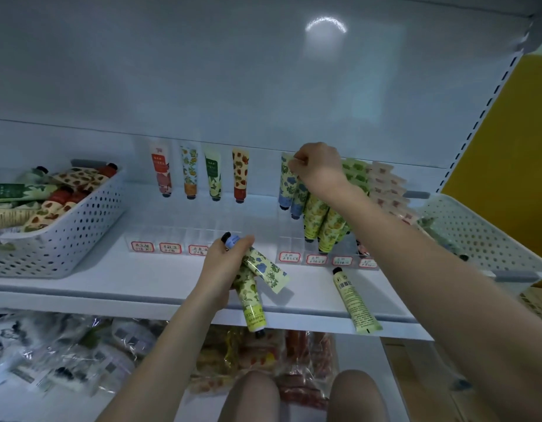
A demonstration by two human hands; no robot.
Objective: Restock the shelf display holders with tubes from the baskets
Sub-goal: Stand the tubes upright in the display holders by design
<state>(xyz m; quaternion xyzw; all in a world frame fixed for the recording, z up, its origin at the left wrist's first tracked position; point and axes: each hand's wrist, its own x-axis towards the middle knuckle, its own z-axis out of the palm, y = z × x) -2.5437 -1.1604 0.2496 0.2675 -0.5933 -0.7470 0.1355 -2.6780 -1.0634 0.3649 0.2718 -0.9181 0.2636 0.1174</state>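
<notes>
Because the shelf (141, 278) is packed between the left basket (81, 226) and the right basket (477, 236), a wide elbow swing could knock either one. The right forearm passes close by the right basket's near corner.

The right holder (294, 245) has rows leaning forward, tightly stacked. Pushing the blue-flower tube (286, 184) in hard may tip neighbours out of their slots. The left holder (178, 236) looks mostly unfilled, so plenty of the task is left.

A loose pale tube (356, 303) lies on the shelf with its crimped end at the front edge. A forearm brush would likely drop it. The two tubes (254, 284) in the left hand's grip cross each other, caps opposite ways. It is a loose bundle and one may slip.

Pose:
- **Right arm:** stretched up and forward. The right hand (320, 166) has knuckles to camera, fingers curled, pinching the blue-flower tube's crimped top over the right holder's leftmost row.
- **Left arm:** bent and lower. The left hand (224, 266) is above the shelf's mid-front, fingers wrapped round both tubes near the upper cap.
</notes>
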